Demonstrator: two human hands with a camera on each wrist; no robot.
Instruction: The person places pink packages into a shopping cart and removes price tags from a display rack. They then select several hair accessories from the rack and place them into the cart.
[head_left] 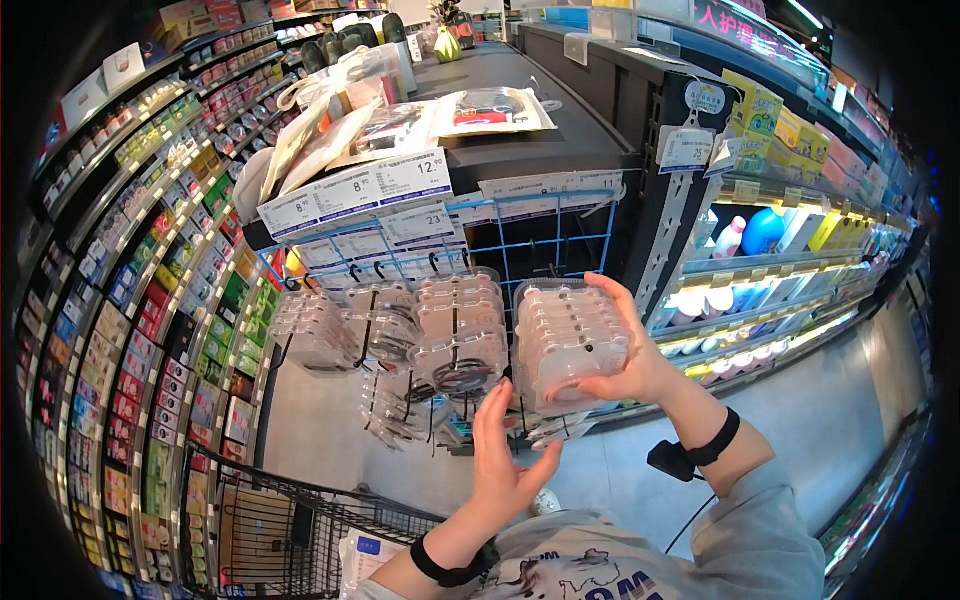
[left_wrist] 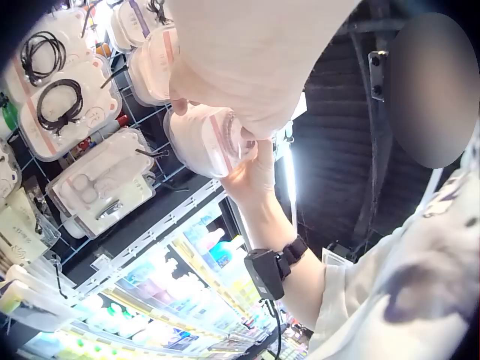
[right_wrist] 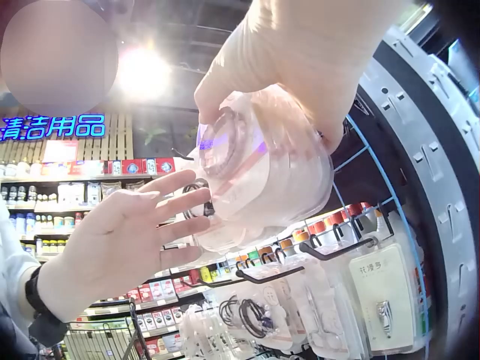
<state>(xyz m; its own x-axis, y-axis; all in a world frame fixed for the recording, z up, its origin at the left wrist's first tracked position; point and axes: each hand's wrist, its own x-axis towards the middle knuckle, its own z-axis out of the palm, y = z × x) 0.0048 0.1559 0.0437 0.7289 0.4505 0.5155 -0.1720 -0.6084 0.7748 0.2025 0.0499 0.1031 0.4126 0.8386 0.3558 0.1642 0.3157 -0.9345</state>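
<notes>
A row of clear plastic packs [head_left: 572, 335] hangs at the right of the blue wire rack in the head view. My right hand [head_left: 640, 355] grips this stack, fingers over its far right side and thumb on the front. Just below and left of it, my left hand [head_left: 505, 455] is raised with fingers extended and thumb apart, holding nothing. The right wrist view shows the left hand [right_wrist: 124, 236] beside the gripped packs [right_wrist: 262, 165], fingertips close to them; contact cannot be told. Packs with black hair ties [head_left: 460, 360] hang to the left.
Price tags [head_left: 355, 190] line the ledge above the rack, with flat packages [head_left: 490, 110] on top. A wire shopping cart [head_left: 290, 530] stands at the lower left. Stocked shelves [head_left: 770, 270] rise at the right, and more shelves curve along the left.
</notes>
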